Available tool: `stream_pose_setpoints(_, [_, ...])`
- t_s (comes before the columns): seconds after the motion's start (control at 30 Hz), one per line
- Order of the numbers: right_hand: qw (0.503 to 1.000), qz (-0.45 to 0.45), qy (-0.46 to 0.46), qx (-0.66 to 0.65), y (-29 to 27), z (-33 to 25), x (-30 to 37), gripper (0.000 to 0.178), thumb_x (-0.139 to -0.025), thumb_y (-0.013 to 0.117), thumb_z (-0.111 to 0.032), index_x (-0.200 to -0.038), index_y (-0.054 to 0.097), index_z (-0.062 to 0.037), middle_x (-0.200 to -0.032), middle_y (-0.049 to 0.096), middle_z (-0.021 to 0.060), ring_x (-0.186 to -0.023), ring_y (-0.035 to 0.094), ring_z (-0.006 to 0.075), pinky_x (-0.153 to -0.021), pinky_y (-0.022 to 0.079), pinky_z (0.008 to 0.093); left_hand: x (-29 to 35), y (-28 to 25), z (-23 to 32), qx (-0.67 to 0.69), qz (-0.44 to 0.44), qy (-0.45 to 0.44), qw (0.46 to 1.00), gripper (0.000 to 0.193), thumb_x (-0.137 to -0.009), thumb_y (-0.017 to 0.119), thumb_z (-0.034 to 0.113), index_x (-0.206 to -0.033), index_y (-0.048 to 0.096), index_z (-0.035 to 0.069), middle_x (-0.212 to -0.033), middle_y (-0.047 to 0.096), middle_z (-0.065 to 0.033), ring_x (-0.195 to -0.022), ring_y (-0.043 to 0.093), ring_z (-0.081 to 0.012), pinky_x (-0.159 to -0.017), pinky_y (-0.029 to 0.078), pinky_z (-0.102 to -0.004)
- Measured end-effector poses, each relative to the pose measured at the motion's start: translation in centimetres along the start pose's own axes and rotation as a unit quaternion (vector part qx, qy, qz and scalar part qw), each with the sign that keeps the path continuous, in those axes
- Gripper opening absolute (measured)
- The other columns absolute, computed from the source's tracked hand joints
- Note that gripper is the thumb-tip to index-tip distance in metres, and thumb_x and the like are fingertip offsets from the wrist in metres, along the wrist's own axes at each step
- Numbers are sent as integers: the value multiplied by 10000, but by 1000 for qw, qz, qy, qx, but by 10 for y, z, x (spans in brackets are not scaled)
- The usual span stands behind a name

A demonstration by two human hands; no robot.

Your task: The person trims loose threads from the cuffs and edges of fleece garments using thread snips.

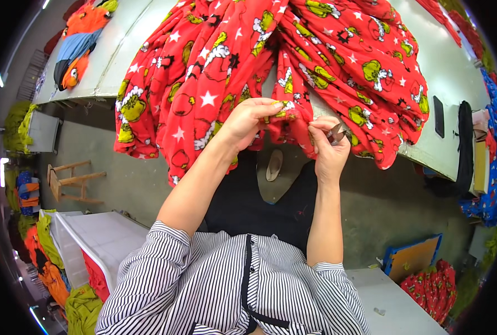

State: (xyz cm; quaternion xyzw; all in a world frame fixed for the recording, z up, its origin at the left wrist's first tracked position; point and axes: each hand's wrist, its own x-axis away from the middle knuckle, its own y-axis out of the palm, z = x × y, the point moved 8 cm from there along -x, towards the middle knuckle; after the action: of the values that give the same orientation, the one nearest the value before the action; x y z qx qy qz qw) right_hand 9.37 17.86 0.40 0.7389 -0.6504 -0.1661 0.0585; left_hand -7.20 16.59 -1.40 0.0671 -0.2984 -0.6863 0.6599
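A large red fleece fabric (195, 84), printed with white stars and green cartoon heads, is heaped over the table and hangs off its near edge. My left hand (243, 124) pinches part of the fabric's edge between thumb and fingers. To its right, my right hand (331, 153) has small dark metal thread snips (336, 134) tucked in its fingers. The thumb and forefinger of that hand are also closed at the fabric's edge. A short stretch of red cloth hangs between the two hands.
The pale table (446, 148) carries a black phone-like slab (439, 116) at right and an orange and blue garment (81, 44) at far left. Below left stand a wooden stool (72, 180) and a white bin (106, 229). A blue-edged board (413, 258) leans at lower right.
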Motion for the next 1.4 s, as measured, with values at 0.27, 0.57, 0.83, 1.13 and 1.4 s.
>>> stream_pose_setpoints(0.27, [983, -130, 127, -22, 17, 20, -20, 283, -822, 568, -5, -1104, 541, -10, -919, 576, 6, -659, 498, 18, -587, 387, 152, -2, -1, 1, -13, 11, -30, 999, 191, -817, 597, 178, -925, 625, 23, -861, 634, -39, -757, 575, -92, -694, 438, -254])
stream_pose_setpoints(0.57, [993, -77, 91, 1, 2, 16, -34, 120, -851, 534, -33, -950, 598, -9, -722, 524, -51, -475, 335, -21, -417, 227, 156, -8, -2, -2, -82, 22, -47, 995, 194, -812, 600, 178, -903, 630, 8, -828, 631, -41, -756, 570, -97, -685, 435, -251])
stream_pose_setpoints(0.83, [971, -107, -92, 194, 25, -29, -18, 249, -679, 682, 41, -919, 637, -2, -944, 519, 12, -629, 450, 39, -516, 351, 175, -1, 5, -2, -40, 10, -36, 999, 181, -816, 583, 163, -909, 618, 11, -877, 615, -42, -813, 558, -101, -743, 429, -264])
stream_pose_setpoints(1.13, [998, -66, 17, -13, 17, 0, -13, 52, -736, 614, 62, -777, 600, 33, -904, 534, 21, -655, 494, 46, -567, 381, 162, 0, 18, -6, -82, -66, -36, 994, 238, -846, 570, 176, -1006, 594, 2, -975, 574, -1, -899, 519, -69, -795, 383, -207])
stream_pose_setpoints(1.4, [969, -77, -99, 214, 3, -25, -5, 136, -689, 684, 27, -817, 642, 8, -834, 540, 17, -647, 472, 56, -523, 358, 185, 0, 12, -7, -66, -18, -35, 997, 200, -856, 549, 194, -945, 616, 27, -902, 623, -12, -856, 557, -78, -788, 406, -225])
